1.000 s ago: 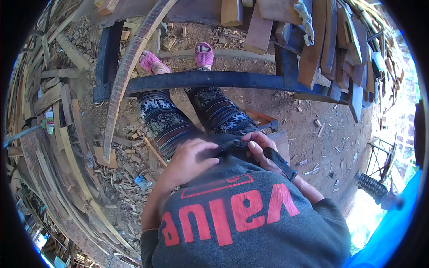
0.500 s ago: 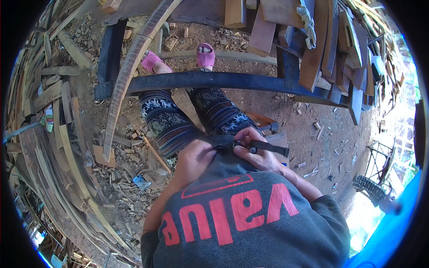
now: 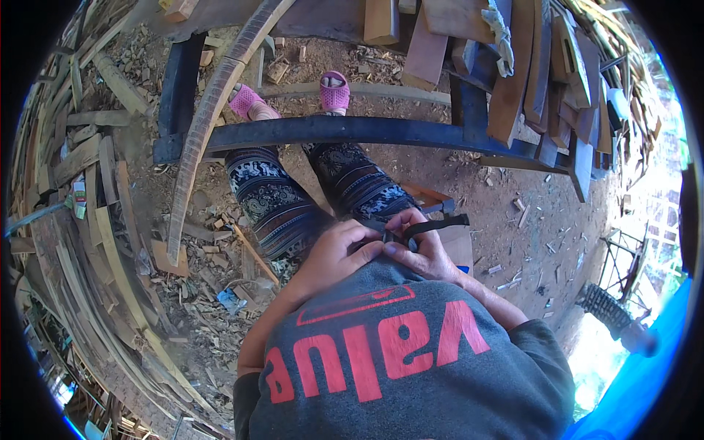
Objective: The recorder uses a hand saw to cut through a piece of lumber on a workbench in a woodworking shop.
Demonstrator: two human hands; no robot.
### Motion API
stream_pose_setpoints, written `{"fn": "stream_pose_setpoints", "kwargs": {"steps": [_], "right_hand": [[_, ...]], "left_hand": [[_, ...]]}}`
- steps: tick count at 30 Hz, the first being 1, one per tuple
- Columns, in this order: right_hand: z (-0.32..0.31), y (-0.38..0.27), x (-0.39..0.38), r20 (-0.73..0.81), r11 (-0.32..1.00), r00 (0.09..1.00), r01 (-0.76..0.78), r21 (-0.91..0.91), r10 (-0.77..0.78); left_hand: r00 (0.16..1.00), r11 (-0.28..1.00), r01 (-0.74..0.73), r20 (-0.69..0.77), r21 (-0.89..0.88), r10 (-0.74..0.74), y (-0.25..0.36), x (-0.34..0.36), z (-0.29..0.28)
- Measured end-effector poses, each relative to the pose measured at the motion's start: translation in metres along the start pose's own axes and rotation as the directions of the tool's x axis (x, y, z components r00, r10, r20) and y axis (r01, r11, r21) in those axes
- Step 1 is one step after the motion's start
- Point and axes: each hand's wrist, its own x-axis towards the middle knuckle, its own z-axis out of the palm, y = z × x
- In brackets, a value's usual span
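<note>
A black strap (image 3: 442, 223) lies across my waist, its loose end sticking out to the right past my fingers. My left hand (image 3: 341, 254) is closed at the strap's middle, thumb and fingers meeting at a small dark piece that looks like a buckle (image 3: 389, 236). From the other side my right hand (image 3: 419, 251) pinches the strap beside that piece, a finger curled over it. The fingers partly hide the buckle, so its fastening cannot be made out. Under both hands is the hem of my dark grey shirt (image 3: 433, 323); below it show patterned trousers (image 3: 271, 198).
A dark metal frame (image 3: 352, 130) spans in front of my legs, with a long curved wooden strip (image 3: 198, 136) leaning across it. Cut boards (image 3: 513, 88) are stacked at the upper right. Wood slats (image 3: 110, 249) pile up on the left. Scraps litter the dirt floor (image 3: 506, 213).
My left hand has shifted right along the strap, its fingertips now meeting my right hand at the buckle. The strap's loose end has swung up slightly.
</note>
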Motion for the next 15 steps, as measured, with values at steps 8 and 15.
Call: {"fn": "stream_pose_setpoints", "kwargs": {"steps": [8,15], "right_hand": [[-0.01,-0.013,-0.005,0.029,0.951,0.968,-0.251,0.178,0.25],[-0.026,-0.015,-0.028,0.172,0.973,0.959,-0.232,0.017,0.226]], "left_hand": [[0.997,0.966,0.078,0.04,-0.246,-0.07,-0.004,0.004,0.01],[0.979,0.9,0.2,0.124,-0.388,-0.165,0.001,0.003,0.011]]}}
